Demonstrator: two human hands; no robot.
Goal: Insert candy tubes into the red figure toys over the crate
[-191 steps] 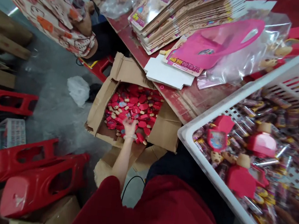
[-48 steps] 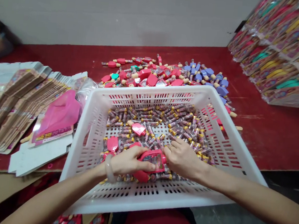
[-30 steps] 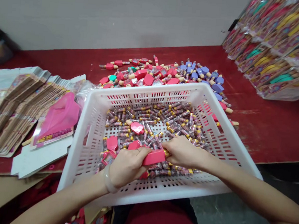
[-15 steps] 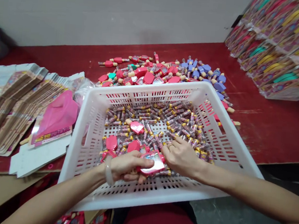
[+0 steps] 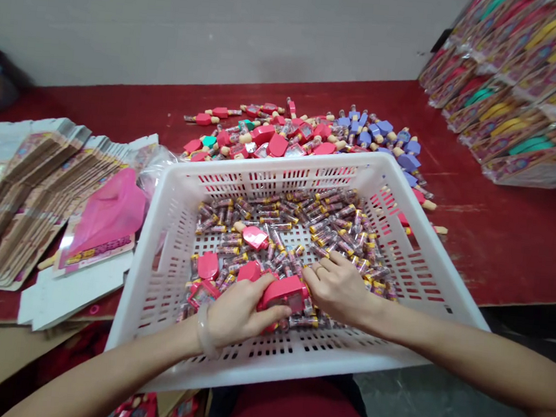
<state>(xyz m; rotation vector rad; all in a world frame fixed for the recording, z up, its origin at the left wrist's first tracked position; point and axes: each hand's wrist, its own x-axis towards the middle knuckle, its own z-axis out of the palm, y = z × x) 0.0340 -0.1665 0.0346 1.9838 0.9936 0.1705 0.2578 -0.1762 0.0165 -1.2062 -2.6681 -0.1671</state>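
Left hand (image 5: 242, 312) clamped on a pink plastic candy case (image 5: 283, 294), right hand (image 5: 336, 291) beside it, fingers slightly curled and apart from it, over candy tubes (image 5: 336, 213) in a white plastic crate (image 5: 265, 356)

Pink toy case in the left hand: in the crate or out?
In: the pink toy case, in the left hand, lies inside the white crate's walls, among candy tubes.

Pink toy (image 5: 283, 293) turned, left hand (image 5: 239, 313) over it (shiny face away)
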